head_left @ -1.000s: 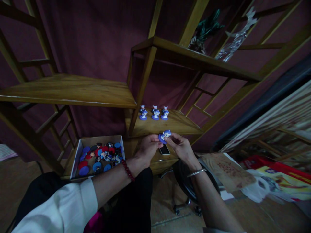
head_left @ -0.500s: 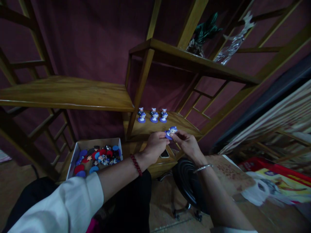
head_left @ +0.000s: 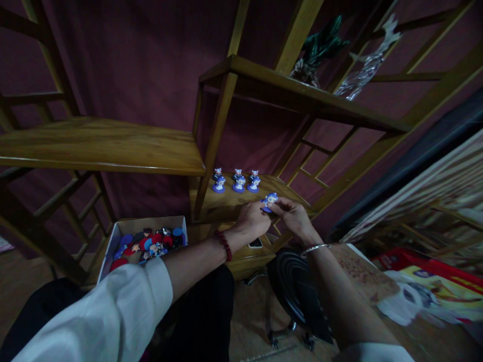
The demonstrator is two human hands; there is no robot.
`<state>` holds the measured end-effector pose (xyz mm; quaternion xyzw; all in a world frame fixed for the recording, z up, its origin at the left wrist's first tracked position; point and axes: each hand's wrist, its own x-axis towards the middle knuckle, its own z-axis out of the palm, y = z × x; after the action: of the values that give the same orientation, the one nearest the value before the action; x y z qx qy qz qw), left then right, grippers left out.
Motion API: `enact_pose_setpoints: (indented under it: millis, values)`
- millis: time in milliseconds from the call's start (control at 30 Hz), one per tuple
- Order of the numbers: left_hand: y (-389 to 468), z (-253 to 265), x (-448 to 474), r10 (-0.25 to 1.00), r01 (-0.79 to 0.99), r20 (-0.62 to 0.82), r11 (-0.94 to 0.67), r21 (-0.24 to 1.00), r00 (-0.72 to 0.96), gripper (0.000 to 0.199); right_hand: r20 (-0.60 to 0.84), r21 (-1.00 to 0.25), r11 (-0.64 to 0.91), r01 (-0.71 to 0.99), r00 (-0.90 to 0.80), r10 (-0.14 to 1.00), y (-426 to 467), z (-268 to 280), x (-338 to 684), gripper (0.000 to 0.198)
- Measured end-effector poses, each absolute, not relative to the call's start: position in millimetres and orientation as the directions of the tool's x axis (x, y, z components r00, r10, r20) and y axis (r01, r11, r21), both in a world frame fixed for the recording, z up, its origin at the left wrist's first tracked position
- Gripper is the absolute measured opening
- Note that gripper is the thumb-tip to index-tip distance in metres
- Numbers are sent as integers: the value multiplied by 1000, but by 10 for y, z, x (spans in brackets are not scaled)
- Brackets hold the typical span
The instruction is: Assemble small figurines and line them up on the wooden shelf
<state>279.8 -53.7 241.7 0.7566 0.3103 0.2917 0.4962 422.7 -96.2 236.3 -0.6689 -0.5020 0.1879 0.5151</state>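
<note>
Between my two hands is a small purple-and-white figurine, held just in front of the lower shelf. My left hand has its fingers closed at the figurine's lower left side. From the right, my right hand pinches it with thumb and fingers. Behind it on the shelf stand three similar purple-and-white figurines in a row, upright on purple bases. A second row of dark figurines with pinkish heads stands behind those, partly hidden.
An open white box at lower left holds several loose figurines and coloured round bases. A phone-like dark object lies below my left hand. A black round stool stands below right, near a red-and-yellow package. Shelf posts rise at left.
The figurine has shifted slightly right and up and looks more upright. My left hand has moved right with it, its wrist turned; both hands remain on the figurine.
</note>
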Motion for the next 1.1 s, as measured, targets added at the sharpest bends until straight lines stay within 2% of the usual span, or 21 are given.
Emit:
enact_pose_setpoints:
  millis: [133, 267, 467, 667, 867, 1100]
  values:
    - [-532, 2514, 2780, 688, 292, 206, -533, 794, 696, 36, 253, -892, 34, 451, 436, 863, -911, 2324, 4335, 47]
    - [-545, 2582, 2779, 613, 402, 186, -687, 606, 768, 38, 233, -897, 9, 441, 455, 859, -862, 2315, 4398, 48]
    - [-468, 2494, 2908, 482, 362, 268, -845, 394, 834, 40, 208, -910, -24, 415, 504, 838, -763, 2345, 4458, 47]
    - [-376, 2389, 3045, 484, 387, 271, -857, 341, 832, 42, 180, -908, -72, 413, 539, 823, -698, 2367, 4578, 45]
    - [-314, 2319, 3183, 453, 371, 267, -877, 306, 851, 50, 264, -840, -99, 533, 562, 784, -646, 2364, 4751, 45]
    - [-275, 2319, 3344, 441, 379, 189, -879, 289, 878, 55, 265, -824, -124, 553, 568, 779, -603, 2380, 4908, 49]
